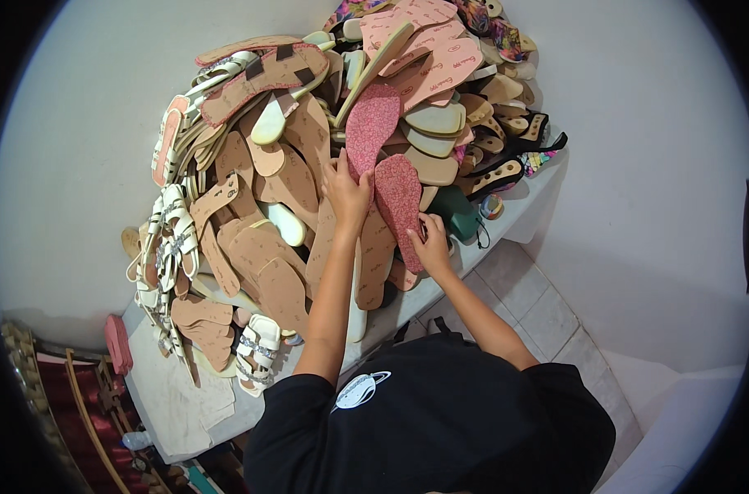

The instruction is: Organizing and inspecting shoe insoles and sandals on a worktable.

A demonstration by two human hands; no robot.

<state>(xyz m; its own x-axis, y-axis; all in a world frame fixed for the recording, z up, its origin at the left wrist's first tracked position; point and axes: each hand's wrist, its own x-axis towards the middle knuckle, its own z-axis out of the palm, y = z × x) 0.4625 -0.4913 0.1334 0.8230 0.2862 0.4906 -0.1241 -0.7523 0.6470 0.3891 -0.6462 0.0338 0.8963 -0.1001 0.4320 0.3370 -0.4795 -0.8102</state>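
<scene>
My left hand [348, 194] grips the lower end of a pink speckled insole [372, 119], its thumb at the edge. A second insole [399, 193], a darker pink with the same speckled surface, stands beside it on the right. My right hand [430, 249] pinches that one near its narrow lower end. Both insoles are over a heap of tan printed insoles [282, 288] and pale soles. A pale sole [285, 224] lies left of my left hand. To the right of my right hand is a dark green object [453, 210] whose kind I cannot make out.
The heap covers most of the table [172, 403]. White strapped sandals [257, 354] lie at its left and front, pink printed sheets [432, 62] at the back, and black-edged footwear [498, 177] at the right. A wooden rack [86, 420] stands at lower left.
</scene>
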